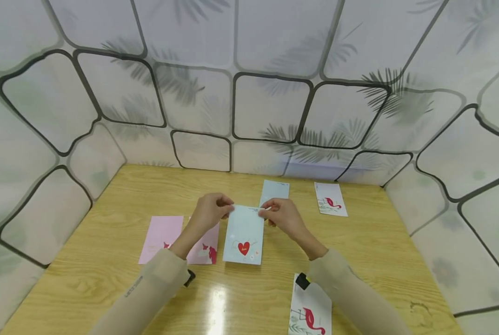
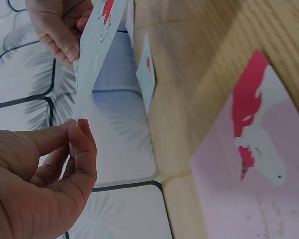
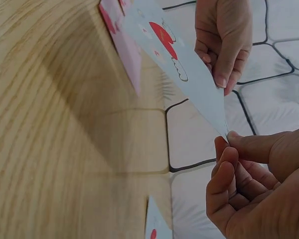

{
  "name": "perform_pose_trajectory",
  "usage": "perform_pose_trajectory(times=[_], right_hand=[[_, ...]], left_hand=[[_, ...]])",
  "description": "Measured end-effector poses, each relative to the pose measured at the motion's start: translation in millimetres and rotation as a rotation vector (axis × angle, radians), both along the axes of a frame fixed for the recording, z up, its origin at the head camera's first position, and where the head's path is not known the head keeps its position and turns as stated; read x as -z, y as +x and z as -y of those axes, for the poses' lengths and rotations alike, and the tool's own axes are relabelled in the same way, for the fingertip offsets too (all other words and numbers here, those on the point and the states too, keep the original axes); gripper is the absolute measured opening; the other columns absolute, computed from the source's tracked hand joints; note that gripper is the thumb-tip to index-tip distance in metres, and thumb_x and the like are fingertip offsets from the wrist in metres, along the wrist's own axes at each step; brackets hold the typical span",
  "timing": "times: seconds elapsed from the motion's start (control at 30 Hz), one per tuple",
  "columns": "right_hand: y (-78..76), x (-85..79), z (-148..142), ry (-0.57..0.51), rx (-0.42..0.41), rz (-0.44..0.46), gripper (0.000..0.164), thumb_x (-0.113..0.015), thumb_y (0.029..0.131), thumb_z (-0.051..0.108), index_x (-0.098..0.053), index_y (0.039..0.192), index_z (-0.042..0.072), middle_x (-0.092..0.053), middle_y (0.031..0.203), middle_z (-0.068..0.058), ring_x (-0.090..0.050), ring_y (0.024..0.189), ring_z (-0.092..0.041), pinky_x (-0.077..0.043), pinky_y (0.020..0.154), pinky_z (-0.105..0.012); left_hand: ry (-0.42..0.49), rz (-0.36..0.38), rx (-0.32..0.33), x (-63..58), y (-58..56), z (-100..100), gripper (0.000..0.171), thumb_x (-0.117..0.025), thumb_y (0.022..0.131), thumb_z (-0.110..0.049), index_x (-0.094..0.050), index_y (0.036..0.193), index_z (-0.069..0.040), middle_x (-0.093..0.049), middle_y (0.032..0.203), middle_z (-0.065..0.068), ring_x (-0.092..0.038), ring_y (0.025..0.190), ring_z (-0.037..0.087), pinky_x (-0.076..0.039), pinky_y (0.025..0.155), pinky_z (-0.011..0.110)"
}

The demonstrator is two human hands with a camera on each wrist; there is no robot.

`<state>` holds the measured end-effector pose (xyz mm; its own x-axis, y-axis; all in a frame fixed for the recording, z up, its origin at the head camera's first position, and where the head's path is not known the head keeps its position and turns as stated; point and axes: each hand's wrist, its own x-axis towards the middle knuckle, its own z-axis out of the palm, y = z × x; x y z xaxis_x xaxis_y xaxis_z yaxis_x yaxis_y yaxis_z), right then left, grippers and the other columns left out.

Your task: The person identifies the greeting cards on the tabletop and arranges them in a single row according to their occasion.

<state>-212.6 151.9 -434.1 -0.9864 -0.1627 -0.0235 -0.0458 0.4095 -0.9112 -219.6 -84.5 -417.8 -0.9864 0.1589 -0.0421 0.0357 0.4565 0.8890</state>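
A light blue card (image 1: 244,228) with a red heart near its lower edge hangs between both hands, raised off the table. The left hand (image 1: 211,211) pinches its upper left corner between thumb and fingers. At the upper right corner, the right hand (image 1: 283,216) pinches it in the same way. In the right wrist view the card (image 3: 202,94) looks thin and slants away, its heart side showing. Beneath the left forearm lie two pink cards, one at the left (image 1: 161,237) and a partly covered one (image 1: 202,249) showing a unicorn in the left wrist view.
Another light blue card (image 1: 275,190) lies behind the right hand. A white flamingo card (image 1: 331,200) is at the back right, and a second flamingo card (image 1: 309,311) lies near the front by the right sleeve. Patterned fabric walls (image 1: 203,151) enclose the wooden table (image 1: 115,204).
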Motion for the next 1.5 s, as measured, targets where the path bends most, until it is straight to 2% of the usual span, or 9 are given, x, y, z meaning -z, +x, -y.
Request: perform_pose_trajectory(times=[0.17,0.23,0.53,0.7,0.93,1.13,1.3,1.5], right_hand=[[-2.6,13.2,2.7,0.009,0.015,0.037,0.011,-0.079,0.091,0.008,-0.074,0.096,-0.001,-0.068,0.073,-0.023,-0.057,0.054,-0.017,-0.051,0.055,-0.034],[-3.2,17.1,4.1,0.001,0.014,0.051,0.012,-0.078,0.091,0.006,-0.073,0.097,-0.003,-0.069,0.073,-0.023,-0.056,0.053,-0.013,-0.05,0.054,-0.03],[-5.0,26.9,7.5,0.027,0.003,0.07,0.013,-0.078,0.091,0.004,-0.072,0.1,-0.004,-0.072,0.072,-0.008,-0.063,0.058,-0.023,-0.053,0.056,-0.033],[-7.7,31.0,9.0,0.041,0.004,0.07,0.013,-0.077,0.092,0.004,-0.072,0.101,-0.004,-0.073,0.076,-0.009,-0.064,0.059,-0.022,-0.053,0.056,-0.032],[-13.1,36.0,11.7,0.131,-0.001,0.044,0.011,-0.078,0.091,0.005,-0.073,0.099,-0.001,-0.073,0.075,-0.007,-0.065,0.058,-0.02,-0.055,0.055,-0.031],[-16.8,41.8,12.4,0.192,-0.007,0.009,0.01,-0.079,0.09,0.005,-0.074,0.097,0.0,-0.074,0.079,-0.005,-0.066,0.058,-0.018,-0.053,0.055,-0.026],[-18.0,44.5,13.8,0.232,-0.035,-0.025,0.008,-0.078,0.09,0.004,-0.074,0.095,0.0,-0.071,0.072,-0.005,-0.063,0.056,-0.015,-0.049,0.053,-0.024],[-19.8,51.3,12.8,0.282,-0.058,-0.051,0.004,-0.078,0.09,0.006,-0.075,0.09,0.004,-0.066,0.067,0.001,-0.055,0.056,-0.008,-0.045,0.054,-0.022]], left_hand=[[-0.018,0.025,0.0,12.7,-1.8,-0.6,0.007,-0.073,0.095,-0.003,-0.073,0.1,0.002,-0.071,0.083,0.009,-0.069,0.073,0.019,-0.061,0.075,0.041],[-0.025,0.03,-0.001,17.1,-2.5,-0.6,0.007,-0.073,0.095,-0.002,-0.073,0.1,0.003,-0.072,0.084,0.009,-0.068,0.072,0.018,-0.061,0.073,0.039],[-0.041,0.049,-0.021,31.6,-6.6,-1.1,0.007,-0.073,0.094,-0.001,-0.073,0.099,0.004,-0.072,0.083,0.009,-0.066,0.068,0.016,-0.06,0.066,0.03],[-0.051,0.061,-0.026,35.8,-8.6,-2.2,0.007,-0.073,0.094,-0.001,-0.072,0.099,0.004,-0.071,0.083,0.01,-0.067,0.07,0.018,-0.059,0.065,0.028],[-0.104,0.072,-0.044,45.0,-13.0,-4.5,0.006,-0.074,0.093,-0.002,-0.072,0.098,0.001,-0.07,0.084,0.009,-0.066,0.073,0.019,-0.056,0.063,0.025],[-0.208,0.028,-0.05,52.8,-16.5,-6.4,0.004,-0.075,0.094,-0.005,-0.073,0.096,-0.002,-0.07,0.086,0.007,-0.063,0.075,0.018,-0.053,0.063,0.026],[-0.349,-0.022,-0.04,56.3,-17.2,-7.8,0.005,-0.075,0.095,-0.01,-0.074,0.095,-0.006,-0.069,0.085,0.004,-0.061,0.072,0.017,-0.051,0.062,0.028],[-0.511,-0.067,-0.048,55.4,-15.6,-10.4,0.006,-0.077,0.094,-0.017,-0.075,0.091,-0.011,-0.07,0.08,0.001,-0.059,0.064,0.015,-0.048,0.062,0.032]])
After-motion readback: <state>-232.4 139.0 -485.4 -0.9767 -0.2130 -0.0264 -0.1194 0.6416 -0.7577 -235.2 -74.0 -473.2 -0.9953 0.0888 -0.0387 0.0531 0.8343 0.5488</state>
